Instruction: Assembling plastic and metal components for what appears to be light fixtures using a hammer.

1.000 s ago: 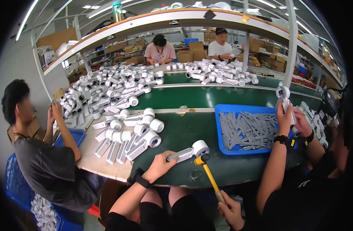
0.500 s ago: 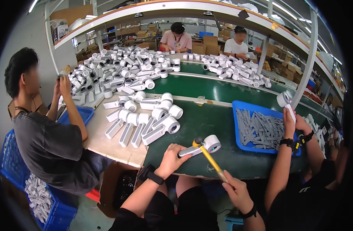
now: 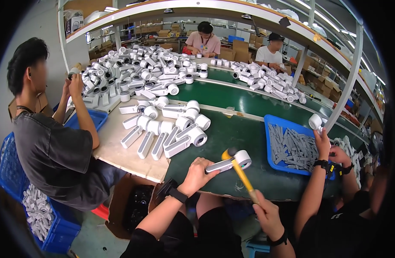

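My left hand (image 3: 198, 175) is closed around the handle of a white handheld fan (image 3: 243, 161) with a grey strip along it. The fan lies on its side on the green tabletop, round head pointing right. In my right hand (image 3: 270, 217) is a small hammer (image 3: 245, 178) with a yellow handle and a dark-faced head. Its head overlaps the fan where handle meets round head; whether the two touch, I cannot tell. Just beyond my left hand, several similar fans (image 3: 177, 147) lie grouped on a beige board.
A blue tray (image 3: 270, 155) of grey strips stands at right, beside a co-worker's hands (image 3: 321, 144) with a white fan. Another co-worker (image 3: 55, 129) sits at left by a large fan pile (image 3: 141, 69). A cardboard box (image 3: 120, 215) and blue crate (image 3: 62, 228) are below.
The view has shifted slightly. My left hand keeps its grip on the fan, and the hammer stays over it, slightly blurred. The right co-worker's fan has turned and its far hand has come lower.
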A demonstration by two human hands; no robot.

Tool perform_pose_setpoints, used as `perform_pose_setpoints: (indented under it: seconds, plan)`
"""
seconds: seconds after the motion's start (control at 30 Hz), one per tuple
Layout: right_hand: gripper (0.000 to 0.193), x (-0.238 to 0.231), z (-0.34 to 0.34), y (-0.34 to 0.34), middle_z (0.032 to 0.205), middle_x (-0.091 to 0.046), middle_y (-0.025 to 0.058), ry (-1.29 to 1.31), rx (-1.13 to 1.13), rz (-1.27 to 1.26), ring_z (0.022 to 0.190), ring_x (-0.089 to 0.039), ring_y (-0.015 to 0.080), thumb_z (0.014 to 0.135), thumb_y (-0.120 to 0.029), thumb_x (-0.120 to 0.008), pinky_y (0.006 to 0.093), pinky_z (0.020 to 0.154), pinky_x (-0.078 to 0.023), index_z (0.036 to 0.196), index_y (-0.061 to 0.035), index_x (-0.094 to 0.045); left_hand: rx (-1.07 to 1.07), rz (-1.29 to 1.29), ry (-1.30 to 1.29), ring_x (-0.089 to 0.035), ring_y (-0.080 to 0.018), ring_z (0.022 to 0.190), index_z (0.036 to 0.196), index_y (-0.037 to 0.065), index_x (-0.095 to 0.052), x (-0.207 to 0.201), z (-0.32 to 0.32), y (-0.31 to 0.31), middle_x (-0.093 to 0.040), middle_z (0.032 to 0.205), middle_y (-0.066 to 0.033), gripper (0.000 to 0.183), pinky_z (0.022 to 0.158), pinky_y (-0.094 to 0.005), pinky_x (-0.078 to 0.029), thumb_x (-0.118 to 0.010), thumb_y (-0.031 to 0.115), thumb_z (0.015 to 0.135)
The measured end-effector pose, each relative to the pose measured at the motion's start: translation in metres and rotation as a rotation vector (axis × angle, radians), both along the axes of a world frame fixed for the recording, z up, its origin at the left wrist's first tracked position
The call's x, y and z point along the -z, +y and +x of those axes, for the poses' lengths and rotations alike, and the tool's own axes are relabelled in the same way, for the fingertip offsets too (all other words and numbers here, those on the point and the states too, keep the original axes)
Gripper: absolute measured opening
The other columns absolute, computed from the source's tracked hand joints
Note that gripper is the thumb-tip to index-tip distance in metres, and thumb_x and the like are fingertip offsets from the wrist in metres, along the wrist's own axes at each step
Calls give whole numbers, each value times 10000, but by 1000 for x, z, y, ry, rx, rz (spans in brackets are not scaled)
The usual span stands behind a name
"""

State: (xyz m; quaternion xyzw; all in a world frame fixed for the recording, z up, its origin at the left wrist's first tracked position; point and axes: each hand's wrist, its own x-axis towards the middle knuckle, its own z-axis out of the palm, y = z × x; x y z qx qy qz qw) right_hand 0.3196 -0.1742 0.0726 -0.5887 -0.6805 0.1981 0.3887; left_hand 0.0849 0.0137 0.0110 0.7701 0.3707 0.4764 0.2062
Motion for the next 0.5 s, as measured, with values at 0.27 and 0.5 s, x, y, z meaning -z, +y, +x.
perform_pose_setpoints:
  seconds: [0.27, 0.5]
  plan:
    - [451, -2, -2, 9, 906, -663, 172, 75, -35, -66, 773, -650, 271, 906, -49, -640, 321, 723, -496, 1344, 16, -554, -45, -4, -71, -597, -295, 853, 948, 12, -725, 3, -6, -9, -682, 902, -121, 277, 809, -391, -491, -831, 189, 763]
    - [506, -9, -15, 8, 747, -541, 37, 43, -132, 65, 600, -487, 90, 893, -10, -630, 239, 572, -408, 1389, 6, -530, -81, -98, -4, -607, -269, 864, 859, 61, -725, 10, -21, -9, -698, 815, -53, 211, 801, -402, -474, -832, 187, 728]
